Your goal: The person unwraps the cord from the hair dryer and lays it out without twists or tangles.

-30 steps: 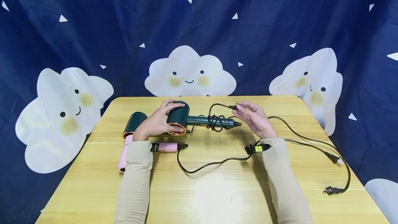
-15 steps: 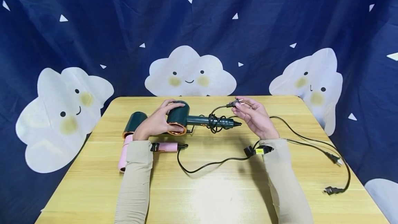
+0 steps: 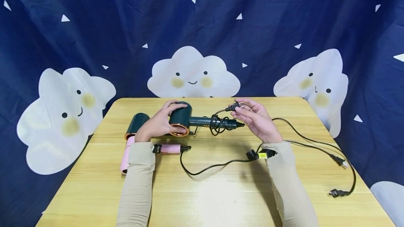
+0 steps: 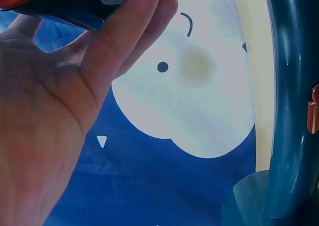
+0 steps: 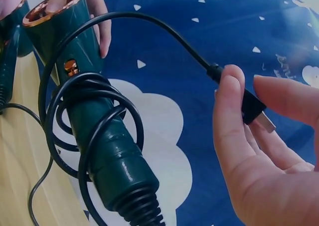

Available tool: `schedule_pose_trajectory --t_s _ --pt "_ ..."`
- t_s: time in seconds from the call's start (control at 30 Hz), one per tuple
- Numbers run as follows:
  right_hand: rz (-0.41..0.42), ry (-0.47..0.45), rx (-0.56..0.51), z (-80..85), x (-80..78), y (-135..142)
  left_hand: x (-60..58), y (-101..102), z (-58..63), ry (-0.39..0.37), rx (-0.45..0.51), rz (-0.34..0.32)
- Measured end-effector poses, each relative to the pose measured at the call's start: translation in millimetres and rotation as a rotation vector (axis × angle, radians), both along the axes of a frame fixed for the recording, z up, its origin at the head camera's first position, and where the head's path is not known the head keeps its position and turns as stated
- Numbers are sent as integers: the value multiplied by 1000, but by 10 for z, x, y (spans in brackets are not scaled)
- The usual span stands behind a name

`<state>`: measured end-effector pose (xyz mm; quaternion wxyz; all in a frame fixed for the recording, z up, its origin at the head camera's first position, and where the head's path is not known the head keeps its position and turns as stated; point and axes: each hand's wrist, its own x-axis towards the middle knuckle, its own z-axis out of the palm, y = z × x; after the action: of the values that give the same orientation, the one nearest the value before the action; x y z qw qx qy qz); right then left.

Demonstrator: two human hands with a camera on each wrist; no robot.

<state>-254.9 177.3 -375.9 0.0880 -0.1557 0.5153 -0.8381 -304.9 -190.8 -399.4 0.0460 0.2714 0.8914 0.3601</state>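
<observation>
My left hand (image 3: pixel 156 123) grips the barrel of a dark green hair dryer (image 3: pixel 180 115) with copper trim, thumb at the near rim and fingers over the far side. Its handle points right, with a black cord (image 5: pixel 132 101) wound round it in loose loops. At the cord's end is a two-prong plug (image 3: pixel 233 107), which my right hand (image 3: pixel 260 122) pinches between its fingers above the handle's tip. The right wrist view shows the plug's metal prongs (image 5: pixel 264 122) pointing toward the palm. In the left wrist view, the barrel (image 4: pixel 55 9) is partly cut off.
A second green hair dryer (image 3: pixel 139 122) lies left, partly behind my left hand. Nearer is a pink hair dryer (image 3: pixel 125 157), its cord (image 3: pixel 217 165) running right under my right wrist. Two more plugs, one (image 3: pixel 341 161) and another (image 3: pixel 338 193), lie on the table's right side.
My right hand has drawn slightly left with the plug, whose prongs now show between the fingers. The loops round the handle shift a little. My left hand stays in place.
</observation>
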Motion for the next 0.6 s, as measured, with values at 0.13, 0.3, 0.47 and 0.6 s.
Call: schedule_pose_trajectory --t_s 0.13,0.3,0.47,0.6 --pt "67 9 25 9 13 -16 -4 -26 8 21 18 5" --pt "154 3 81 -3 21 -22 -1 -56 15 43 39 14" --pt "249 43 154 -34 13 -30 -4 -90 17 41 37 42" --pt "339 102 214 -67 11 -45 -3 -124 21 39 55 57"
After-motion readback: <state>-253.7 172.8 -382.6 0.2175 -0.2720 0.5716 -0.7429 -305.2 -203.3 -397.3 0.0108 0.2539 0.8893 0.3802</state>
